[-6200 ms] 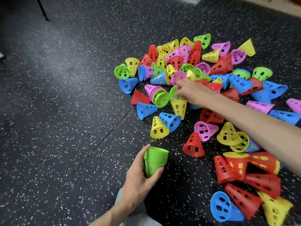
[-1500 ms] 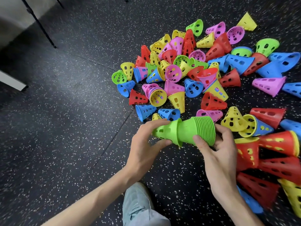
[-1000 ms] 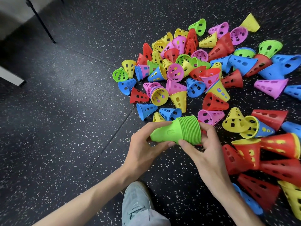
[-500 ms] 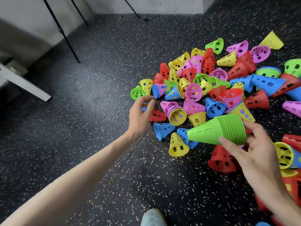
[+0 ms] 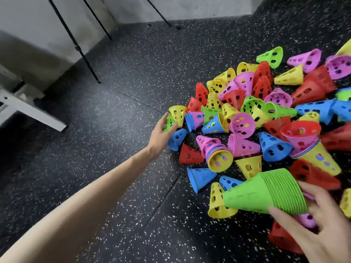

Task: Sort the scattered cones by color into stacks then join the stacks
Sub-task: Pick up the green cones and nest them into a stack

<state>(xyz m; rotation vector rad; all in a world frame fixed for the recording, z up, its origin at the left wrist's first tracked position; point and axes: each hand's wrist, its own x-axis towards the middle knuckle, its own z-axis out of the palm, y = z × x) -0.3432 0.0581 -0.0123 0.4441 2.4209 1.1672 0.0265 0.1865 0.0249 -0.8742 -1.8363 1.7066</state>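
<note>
A stack of green cones [image 5: 266,192] lies on its side in my right hand [image 5: 326,230], which grips it at the wide end, tip pointing left. My left hand [image 5: 160,133] reaches out to the left edge of the pile, fingers spread around a single green cone [image 5: 166,122] that is mostly hidden behind them. Scattered cones in red, yellow, pink, blue and green cover the floor to the right. A mixed pink stack with a yellow cone in its mouth [image 5: 214,152] lies near the middle.
Speckled black rubber floor [image 5: 95,149] stretches to the left. Black tripod legs [image 5: 85,59] and a white bar [image 5: 32,111] stand at the far left by the wall. More green cones [image 5: 271,56] lie at the back of the pile.
My left hand has let go of the green stack and stretched forward to the green cone at the pile's left edge. My right hand now holds the stack alone.
</note>
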